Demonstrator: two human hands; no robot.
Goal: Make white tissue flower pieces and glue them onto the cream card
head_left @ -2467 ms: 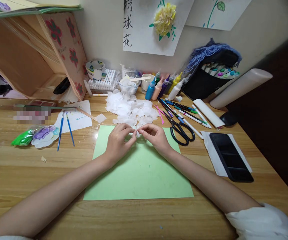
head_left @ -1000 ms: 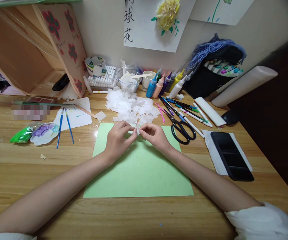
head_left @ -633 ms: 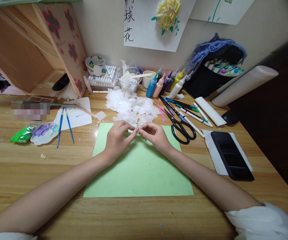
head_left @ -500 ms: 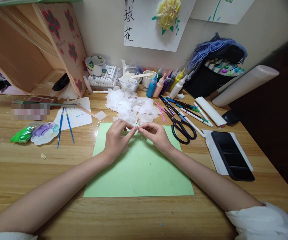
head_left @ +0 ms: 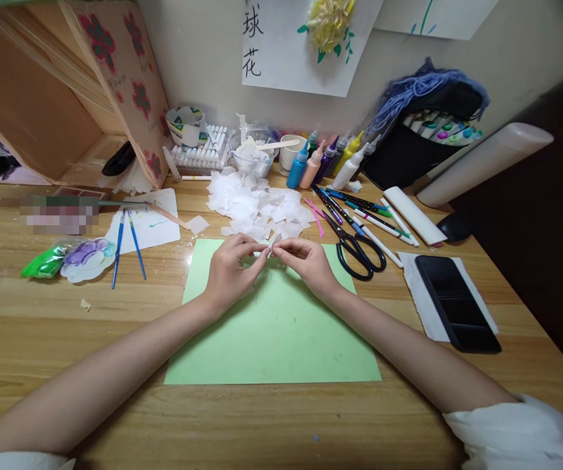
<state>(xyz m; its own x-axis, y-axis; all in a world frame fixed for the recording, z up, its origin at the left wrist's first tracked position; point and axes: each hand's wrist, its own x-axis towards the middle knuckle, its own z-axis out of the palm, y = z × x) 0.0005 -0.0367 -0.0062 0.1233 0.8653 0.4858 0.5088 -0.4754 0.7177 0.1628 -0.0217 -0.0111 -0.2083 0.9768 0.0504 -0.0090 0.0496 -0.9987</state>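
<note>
My left hand (head_left: 231, 269) and my right hand (head_left: 305, 261) meet fingertip to fingertip over the far edge of a light green paper sheet (head_left: 274, 329). Both pinch a small white tissue paper piece (head_left: 271, 246) between thumb and fingers. Just beyond the hands lies a heap of white tissue squares (head_left: 259, 207) on the wooden desk (head_left: 41, 339).
Black scissors (head_left: 357, 251) and several markers (head_left: 359, 212) lie right of the hands, paint bottles (head_left: 323, 163) behind them. A black phone (head_left: 457, 303) rests on white paper at right. Two blue brushes (head_left: 127, 245), a palette (head_left: 88, 258) and a cardboard house (head_left: 66, 91) are at left.
The hands have stayed at the sheet's far edge, fingers working the small white piece, which looks narrower now. The view has shifted slightly.
</note>
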